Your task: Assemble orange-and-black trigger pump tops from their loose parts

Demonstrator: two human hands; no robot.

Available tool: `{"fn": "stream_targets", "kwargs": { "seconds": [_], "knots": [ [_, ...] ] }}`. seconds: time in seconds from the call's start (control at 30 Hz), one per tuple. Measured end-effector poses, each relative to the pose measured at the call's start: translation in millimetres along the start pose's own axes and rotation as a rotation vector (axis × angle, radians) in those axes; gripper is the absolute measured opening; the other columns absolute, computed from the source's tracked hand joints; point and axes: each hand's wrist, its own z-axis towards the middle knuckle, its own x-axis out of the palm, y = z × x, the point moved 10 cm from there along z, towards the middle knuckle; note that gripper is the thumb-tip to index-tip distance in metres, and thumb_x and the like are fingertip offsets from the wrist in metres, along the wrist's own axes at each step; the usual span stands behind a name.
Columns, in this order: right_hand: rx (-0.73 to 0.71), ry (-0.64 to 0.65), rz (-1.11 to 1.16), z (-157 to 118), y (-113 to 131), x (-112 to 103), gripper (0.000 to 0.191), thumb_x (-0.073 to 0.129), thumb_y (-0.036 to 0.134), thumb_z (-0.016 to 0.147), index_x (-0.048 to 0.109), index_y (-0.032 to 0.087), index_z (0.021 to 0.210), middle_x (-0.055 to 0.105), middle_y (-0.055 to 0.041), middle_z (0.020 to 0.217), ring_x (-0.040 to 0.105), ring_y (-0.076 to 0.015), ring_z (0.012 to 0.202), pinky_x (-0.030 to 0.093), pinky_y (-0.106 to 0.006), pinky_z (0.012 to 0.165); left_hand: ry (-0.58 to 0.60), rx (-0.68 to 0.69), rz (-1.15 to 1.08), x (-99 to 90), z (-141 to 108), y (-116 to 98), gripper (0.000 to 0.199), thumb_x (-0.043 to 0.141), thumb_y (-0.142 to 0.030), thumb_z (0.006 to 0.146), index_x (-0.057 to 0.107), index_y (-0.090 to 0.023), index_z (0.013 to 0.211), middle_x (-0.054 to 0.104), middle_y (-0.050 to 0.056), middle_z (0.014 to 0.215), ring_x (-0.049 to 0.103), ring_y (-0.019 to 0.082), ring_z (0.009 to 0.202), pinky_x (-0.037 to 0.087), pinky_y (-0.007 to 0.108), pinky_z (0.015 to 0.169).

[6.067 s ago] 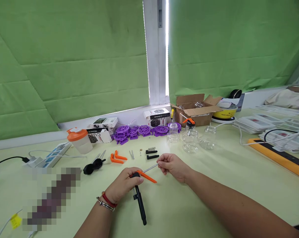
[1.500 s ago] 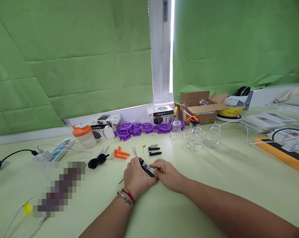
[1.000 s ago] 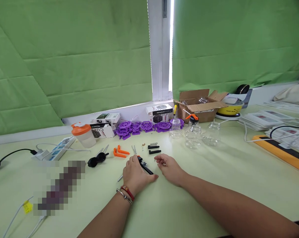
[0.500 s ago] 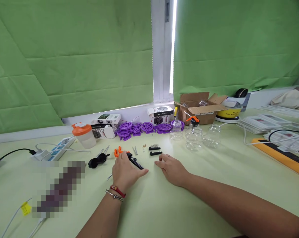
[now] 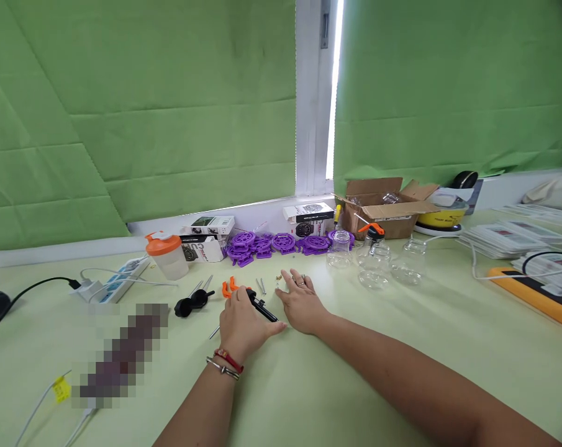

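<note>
My left hand (image 5: 246, 326) is closed around a black rod-shaped plastic part (image 5: 264, 307), its fingers over the far end and the thumb stretched towards the near end. A thin metal rod (image 5: 214, 332) shows beside that hand. My right hand (image 5: 302, 304) lies low over the table with its fingers spread, covering the spot where the small black pieces and springs lay. Tiny brass-coloured bits (image 5: 278, 279) are just left of its fingertips. Two screws (image 5: 261, 286) and orange plastic clips (image 5: 228, 287) lie beyond my left hand.
Black round parts (image 5: 194, 302) lie at left, near an orange-lidded shaker cup (image 5: 169, 257) and a power strip (image 5: 125, 279). Purple plastic frames (image 5: 284, 243) line the back. Clear glass jars (image 5: 374, 267) and a cardboard box (image 5: 385, 217) stand to the right.
My right hand has moved forward and left, onto the small black pieces and springs, hiding them. The left hand stays on the black part. The view has shifted slightly.
</note>
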Motion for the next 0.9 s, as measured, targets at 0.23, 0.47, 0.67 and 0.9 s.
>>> {"fn": "stream_targets", "kwargs": {
  "seconds": [0.23, 0.47, 0.67, 0.9],
  "knots": [
    [0.041, -0.05, 0.042, -4, -7, -3, 0.04, 0.037, 0.029, 0.088, 0.051, 0.024, 0.125, 0.014, -0.0093, 0.151, 0.01, -0.0304, 0.137, 0.007, -0.049, 0.105, 0.018, 0.001, -0.008, 4.6, 0, 0, 0.092, 0.069, -0.064, 0.041, 0.038, -0.015, 0.113, 0.049, 0.018, 0.121, 0.046, 0.034, 0.113, 0.038, 0.038, 0.083],
    [0.008, -0.13, 0.101, -5, 0, -20, 0.033, 0.042, 0.029, 0.087, 0.06, 0.021, 0.114, 0.026, -0.0105, 0.147, 0.017, -0.0314, 0.134, 0.011, -0.051, 0.103, 0.048, -0.016, -0.01, 4.8, 0, -1, 0.088, 0.069, -0.063, 0.04, 0.04, -0.015, 0.109, 0.053, 0.016, 0.112, 0.049, 0.034, 0.108, 0.038, 0.037, 0.08],
    [0.052, -0.036, 0.565, -25, 9, -19, 0.039, 0.034, 0.037, 0.09, 0.058, 0.017, 0.066, 0.053, -0.0024, 0.066, 0.047, -0.0144, 0.066, 0.038, -0.027, 0.064, 0.002, 0.003, -0.012, 5.1, -6, -11, 0.086, 0.068, -0.058, 0.045, 0.039, -0.015, 0.114, 0.051, 0.017, 0.115, 0.048, 0.033, 0.109, 0.037, 0.038, 0.084],
    [0.296, 0.211, 0.951, -46, -7, 23, 0.027, 0.046, 0.031, 0.078, 0.045, 0.017, 0.055, 0.029, 0.0055, 0.049, 0.023, -0.0072, 0.045, 0.02, -0.022, 0.043, 0.05, 0.017, -0.03, 22.0, -13, -19, 0.09, 0.069, -0.053, 0.049, 0.035, -0.012, 0.121, 0.047, 0.018, 0.122, 0.044, 0.032, 0.113, 0.037, 0.036, 0.087]
  ]
}}
